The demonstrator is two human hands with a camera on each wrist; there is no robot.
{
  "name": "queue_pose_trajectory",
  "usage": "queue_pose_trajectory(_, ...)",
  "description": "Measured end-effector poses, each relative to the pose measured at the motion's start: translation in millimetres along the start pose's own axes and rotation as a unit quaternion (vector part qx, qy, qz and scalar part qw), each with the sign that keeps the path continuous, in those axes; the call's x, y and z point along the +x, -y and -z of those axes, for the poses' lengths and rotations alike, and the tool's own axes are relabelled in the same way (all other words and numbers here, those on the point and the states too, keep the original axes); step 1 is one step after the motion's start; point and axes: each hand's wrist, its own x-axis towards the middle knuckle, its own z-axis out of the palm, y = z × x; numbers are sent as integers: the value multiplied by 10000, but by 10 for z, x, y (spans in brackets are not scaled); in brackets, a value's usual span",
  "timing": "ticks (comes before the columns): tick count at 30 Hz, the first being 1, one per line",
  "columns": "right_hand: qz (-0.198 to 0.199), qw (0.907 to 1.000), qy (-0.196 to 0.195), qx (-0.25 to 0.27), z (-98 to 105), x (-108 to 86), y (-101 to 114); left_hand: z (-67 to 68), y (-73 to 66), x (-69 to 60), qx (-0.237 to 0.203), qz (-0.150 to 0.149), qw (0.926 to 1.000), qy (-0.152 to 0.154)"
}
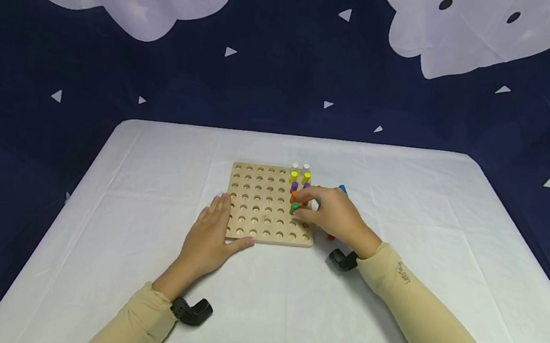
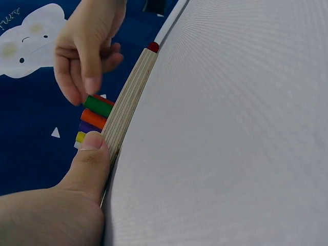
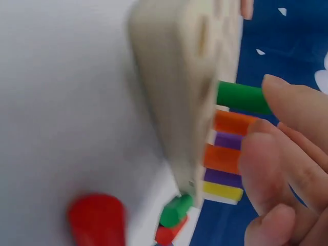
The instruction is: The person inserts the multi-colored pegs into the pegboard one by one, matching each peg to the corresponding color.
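The wooden pegboard (image 1: 255, 214) has white, yellow, purple and orange pegs and a green peg (image 1: 294, 208) standing upright at its right side. My left hand (image 1: 208, 243) lies against the board's left edge with fingers straight, its thumb (image 2: 87, 164) along the near edge. My right hand (image 1: 336, 212) is over the right side. In the right wrist view, a fingertip touches the end of the green peg (image 3: 242, 97), while another finger is beside the orange peg (image 3: 223, 159). Thumb and index finger are spread apart, not pinching the peg. The hand partly hides the pegs behind it.
Loose pegs lie right of the board: a blue one (image 1: 342, 189), a red one (image 3: 97, 220) and a green one (image 3: 176, 210). White cloth covers the table (image 1: 154, 158), with a dark blue patterned backdrop (image 1: 285, 82) behind.
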Motion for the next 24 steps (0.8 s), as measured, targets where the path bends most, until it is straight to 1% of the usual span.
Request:
queue_pose_trajectory(2, -19, 9998, -191, 58, 68, -14, 6, -2, 1, -1, -5, 2, 10000, -3)
queue_pose_trajectory(5, -38, 9981, -609, 12, 175, -27, -19, -4, 2, 2, -21, -9, 10000, -19)
queue_pose_trajectory(7, -145, 9964, -839, -36, 231, -30, -65, -4, 3, 3, -33, -9, 10000, -24)
queue_pose_trajectory(9, -325, 9950, -933, -122, 270, -28, -120, -5, 5, 5, -40, -13, 10000, -23)
queue_pose_trajectory(10, -428, 9948, -912, -151, 284, -27, -148, -4, 6, 5, -39, -9, 10000, -21)
queue_pose_trajectory(12, -607, 9950, -749, -254, 296, -18, -207, -4, 7, 6, -44, -5, 10000, -24)
queue_pose_trajectory(16, -838, 9947, -247, -545, 278, 27, -297, 1, 13, 10, -34, -6, 10000, -30)
queue_pose_trajectory(18, -878, 9936, -23, -711, 258, 55, -323, 2, 15, 11, -38, -2, 10000, -33)
queue_pose_trajectory(20, -865, 9930, 121, -799, 239, 75, -338, 1, 16, 11, -47, 9, 10000, -26)
queue_pose_trajectory(24, -760, 9924, 196, -943, 216, 96, -356, -10, 12, 7, -72, 1, 10000, -7)
